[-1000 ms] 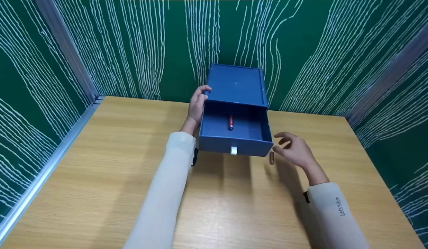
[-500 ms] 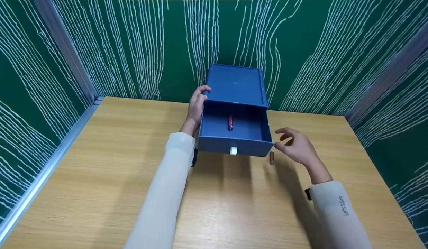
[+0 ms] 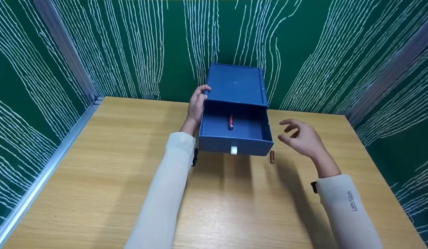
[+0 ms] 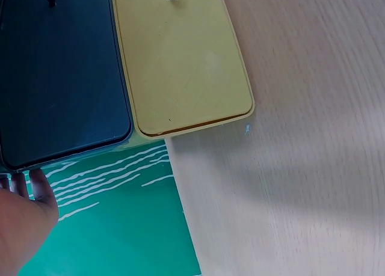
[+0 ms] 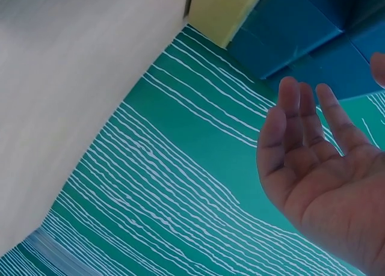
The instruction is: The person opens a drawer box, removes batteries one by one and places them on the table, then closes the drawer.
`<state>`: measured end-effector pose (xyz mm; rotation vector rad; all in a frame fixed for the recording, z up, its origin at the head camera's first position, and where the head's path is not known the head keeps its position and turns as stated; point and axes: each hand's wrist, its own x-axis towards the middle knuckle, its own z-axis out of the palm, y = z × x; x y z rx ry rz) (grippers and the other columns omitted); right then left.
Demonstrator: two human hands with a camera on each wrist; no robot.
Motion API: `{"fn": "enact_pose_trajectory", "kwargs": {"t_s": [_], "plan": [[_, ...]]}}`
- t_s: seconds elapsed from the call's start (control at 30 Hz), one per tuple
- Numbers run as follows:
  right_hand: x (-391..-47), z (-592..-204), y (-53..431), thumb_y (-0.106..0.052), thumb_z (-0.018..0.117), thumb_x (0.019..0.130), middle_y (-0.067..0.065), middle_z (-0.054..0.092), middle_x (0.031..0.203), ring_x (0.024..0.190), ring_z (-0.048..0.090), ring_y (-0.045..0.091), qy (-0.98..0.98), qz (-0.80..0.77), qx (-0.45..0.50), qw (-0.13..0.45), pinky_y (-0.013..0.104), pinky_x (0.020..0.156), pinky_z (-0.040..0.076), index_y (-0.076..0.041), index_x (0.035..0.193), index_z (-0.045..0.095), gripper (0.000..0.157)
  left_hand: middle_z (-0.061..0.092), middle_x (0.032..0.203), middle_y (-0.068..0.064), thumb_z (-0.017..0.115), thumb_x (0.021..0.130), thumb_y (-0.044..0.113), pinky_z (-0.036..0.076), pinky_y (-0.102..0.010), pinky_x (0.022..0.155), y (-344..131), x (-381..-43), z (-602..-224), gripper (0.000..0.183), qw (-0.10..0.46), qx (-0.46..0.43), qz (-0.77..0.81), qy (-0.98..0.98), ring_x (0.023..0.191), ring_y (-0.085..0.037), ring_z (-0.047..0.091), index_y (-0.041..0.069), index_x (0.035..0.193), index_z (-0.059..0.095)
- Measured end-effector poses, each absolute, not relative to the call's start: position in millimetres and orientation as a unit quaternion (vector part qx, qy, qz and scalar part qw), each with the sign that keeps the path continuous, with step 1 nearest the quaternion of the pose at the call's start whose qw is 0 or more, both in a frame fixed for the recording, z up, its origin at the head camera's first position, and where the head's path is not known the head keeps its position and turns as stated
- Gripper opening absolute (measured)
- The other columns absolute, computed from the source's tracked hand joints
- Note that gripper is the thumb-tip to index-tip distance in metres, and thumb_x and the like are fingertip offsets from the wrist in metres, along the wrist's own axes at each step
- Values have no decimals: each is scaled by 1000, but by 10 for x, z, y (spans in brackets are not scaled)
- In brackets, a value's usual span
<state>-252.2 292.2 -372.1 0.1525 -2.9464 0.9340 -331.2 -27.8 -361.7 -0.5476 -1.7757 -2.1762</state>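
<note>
The person wears long, pale off-white sleeves that end at the wrists. The left sleeve (image 3: 163,193) is plain on its visible side; the right sleeve (image 3: 343,214) bears small dark lettering (image 3: 352,201), apparently "Let's Slim", running lengthwise. A black piece (image 3: 195,157) juts from under the left wrist, a similar black fitting (image 3: 314,187) by the right; both hands are bare.

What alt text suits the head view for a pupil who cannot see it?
A left hand holds a blue box, its open drawer containing a red cylinder. The empty right hand hovers beside it, near another cylinder on the table.
</note>
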Motion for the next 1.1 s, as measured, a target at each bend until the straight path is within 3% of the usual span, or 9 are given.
{"fn": "enact_pose_trajectory", "kwargs": {"t_s": [0.87,1.1], "plan": [[-2517,-3390,2863,-51,57,75,3,57,101,81,56,24,-953,294,66,35,36,64,47,-28,114,50,45,40,123,-21,26,84,0,26,-23,88,-275,-3297,-3610,33,136,-181,-742,-632,108,-21,37,-9,110,44],[-2500,-3320,2852,-52,57,75,2,56,101,80,55,23,-952,298,66,35,34,64,47,-28,115,50,47,43,118,-11,27,85,1,28,-24,86,-288,-3436,-3739,31,131,-181,-753,-619,104,-16,39,-1,107,48]]}}
